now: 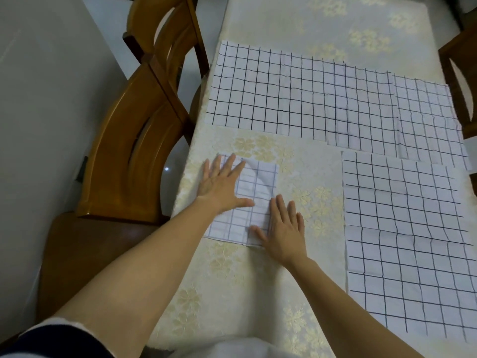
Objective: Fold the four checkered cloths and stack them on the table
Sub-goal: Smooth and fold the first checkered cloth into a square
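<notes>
A folded white cloth with a dark grid [254, 192] lies near the table's left edge. My left hand [222, 187] presses flat on its left half, fingers straight and spread. My right hand [282, 228] lies flat on its lower right corner, fingers straight. Three more checkered cloths lie spread out: a wide one [296, 96] across the far middle, one [431, 120] at the far right overlapping it, and a large one [410, 236] on the near right.
The table [309, 166] wears a cream cloth with a flower pattern. Two wooden chairs [134, 140] stand against its left side, and another chair [459, 81] shows at the right edge. Grey floor lies to the left.
</notes>
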The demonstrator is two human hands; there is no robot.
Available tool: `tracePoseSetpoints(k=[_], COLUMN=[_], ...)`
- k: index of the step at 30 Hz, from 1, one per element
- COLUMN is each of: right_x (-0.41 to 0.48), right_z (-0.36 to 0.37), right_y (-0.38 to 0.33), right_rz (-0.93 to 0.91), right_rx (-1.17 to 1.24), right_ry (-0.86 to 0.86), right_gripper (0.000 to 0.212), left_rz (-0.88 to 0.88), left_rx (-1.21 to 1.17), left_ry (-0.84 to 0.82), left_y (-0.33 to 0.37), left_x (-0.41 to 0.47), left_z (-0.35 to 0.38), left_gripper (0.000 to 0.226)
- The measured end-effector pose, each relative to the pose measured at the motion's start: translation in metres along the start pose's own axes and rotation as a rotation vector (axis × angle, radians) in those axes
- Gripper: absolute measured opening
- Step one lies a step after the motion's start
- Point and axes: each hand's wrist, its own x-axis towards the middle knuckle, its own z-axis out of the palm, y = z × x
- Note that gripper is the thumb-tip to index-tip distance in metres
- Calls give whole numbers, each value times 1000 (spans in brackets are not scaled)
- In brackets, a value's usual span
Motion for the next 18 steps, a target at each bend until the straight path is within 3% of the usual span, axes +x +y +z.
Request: tracePoseSetpoints(k=[2,4,5,7,11,15,18], right_x=[-1,2,6,15,30,34,32], right_z=[0,-4,-5,-8,-11,-20,-29], right_y=[-2,-6,-7,-7,-3,-1,0], right_rz=[58,170,229,322,368,391,311], right_rx=[120,149,161,223,294,312,355], right_ry=[225,390,396,296,119,-9,-30], right_gripper=[73,51,46,43,36,28,18], left_rz=[24,145,231,395,609,644,677], left_rx=[34,11,18,51,253,346,458], left_ry=[13,63,90,101,-66,-113,-140], left_y=[11,28,38,55,77,83,86], left_x=[5,12,16,26,44,56,61], left_z=[-14,-28,-32,-38,-40,-52,-60], left_gripper=[122,105,93,74,64,50,36])
